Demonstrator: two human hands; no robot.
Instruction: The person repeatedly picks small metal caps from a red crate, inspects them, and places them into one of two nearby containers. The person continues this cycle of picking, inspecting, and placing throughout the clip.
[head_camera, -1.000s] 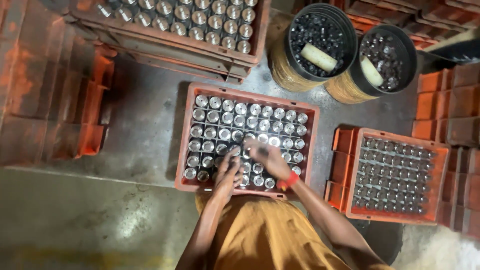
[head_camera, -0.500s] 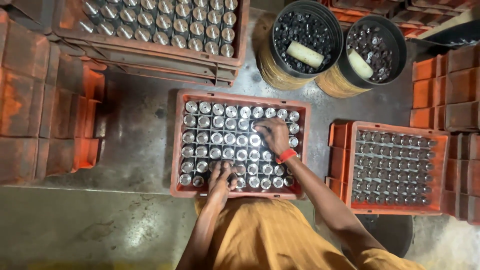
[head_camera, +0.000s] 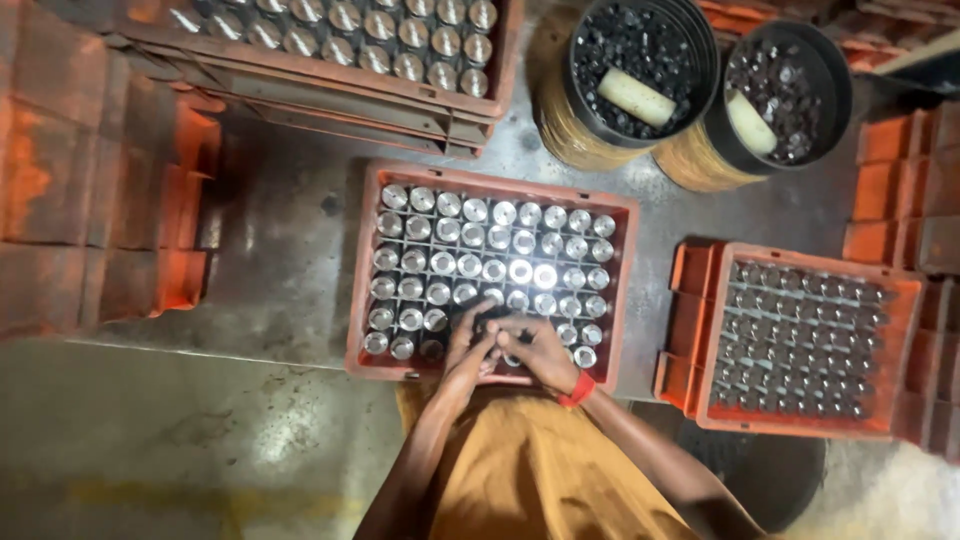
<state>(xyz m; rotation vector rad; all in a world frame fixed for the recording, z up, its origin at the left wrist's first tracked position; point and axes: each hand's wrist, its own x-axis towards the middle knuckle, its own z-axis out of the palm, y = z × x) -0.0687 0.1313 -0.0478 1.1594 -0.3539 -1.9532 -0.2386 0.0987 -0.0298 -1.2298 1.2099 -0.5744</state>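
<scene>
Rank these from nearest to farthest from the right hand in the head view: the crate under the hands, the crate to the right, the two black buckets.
1. Middle crate: right hand rests in its near row.
2. Right crate: beside it, to the right.
3. Black buckets: top right; too close to separate.

two black buckets (head_camera: 640, 75) of caps, side crate (head_camera: 800, 340), stacked crates (head_camera: 330, 60)

The concrete floor (head_camera: 270, 260) below me is grey and stained. A red crate (head_camera: 490, 190) of bottles sits on it right in front of me. Another red crate (head_camera: 800, 425) lies to my right, stacked crates (head_camera: 300, 75) ahead to the left, and two black buckets (head_camera: 700, 90) stand touching ahead.
</scene>
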